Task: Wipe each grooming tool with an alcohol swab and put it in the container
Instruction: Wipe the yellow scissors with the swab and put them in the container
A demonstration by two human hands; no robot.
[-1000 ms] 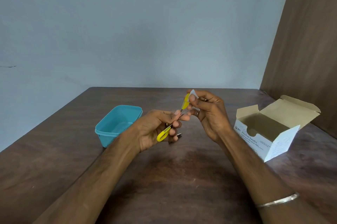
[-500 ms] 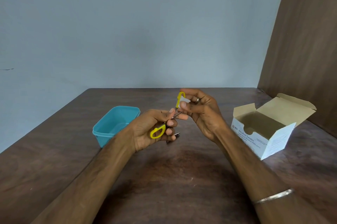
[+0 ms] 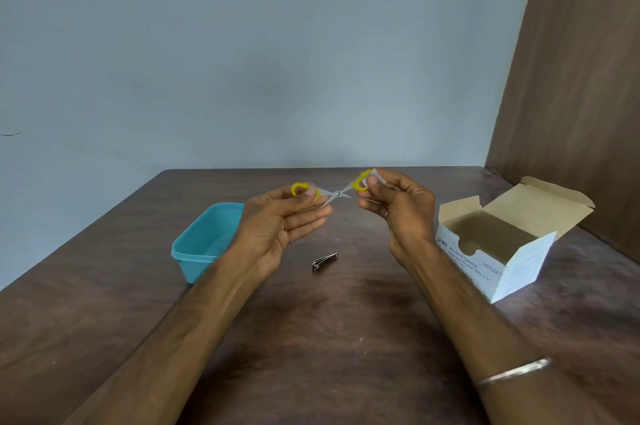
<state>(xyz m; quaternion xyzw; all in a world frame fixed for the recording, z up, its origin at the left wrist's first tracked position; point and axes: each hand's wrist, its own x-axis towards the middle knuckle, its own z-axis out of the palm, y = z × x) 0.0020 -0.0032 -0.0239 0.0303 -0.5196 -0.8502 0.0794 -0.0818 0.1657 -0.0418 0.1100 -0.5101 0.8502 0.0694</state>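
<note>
While each hand, left [image 3: 277, 223] and right [image 3: 398, 206], pinches one yellow loop, the scissors [image 3: 336, 194] spread wide, baring blades for the swab [image 3: 378, 178].

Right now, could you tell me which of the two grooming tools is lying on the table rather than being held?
The metal nail clipper, lying untouched on the table. The yellow-handled scissors are held open in the air between both hands.

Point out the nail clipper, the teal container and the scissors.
nail clipper [image 3: 325, 262]: head view, middle of its metal body.
teal container [image 3: 194, 256]: head view, near rim at the front corner.
scissors [image 3: 337, 194]: head view, pivot screw where the blades cross.
</note>
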